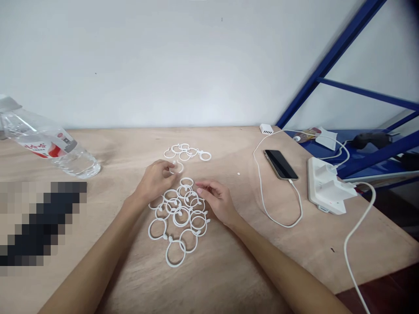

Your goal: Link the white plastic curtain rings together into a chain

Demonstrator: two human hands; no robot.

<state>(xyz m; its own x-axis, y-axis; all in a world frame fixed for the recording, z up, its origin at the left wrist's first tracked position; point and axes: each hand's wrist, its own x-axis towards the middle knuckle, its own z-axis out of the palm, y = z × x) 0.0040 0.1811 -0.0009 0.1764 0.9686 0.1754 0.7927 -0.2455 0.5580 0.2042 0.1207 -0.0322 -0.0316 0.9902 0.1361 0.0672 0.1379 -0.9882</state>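
1. Two groups of white rings lie on the table [229, 270]: a small far cluster [187, 152] and a large near pile [178, 213].
2. Left hand [156, 179] pinches one ring [177, 167] between them.
3. Right hand [218, 200], fingers loosely apart, touches the pile, so most rings look unsorted.

Nothing legible — the water bottle [49, 146] has a red-and-white label, its print too blurred to read.

I count two bare hands, one water bottle [49, 146], one phone [280, 164], one power strip [327, 185], and roughly twenty white plastic rings [178, 209].
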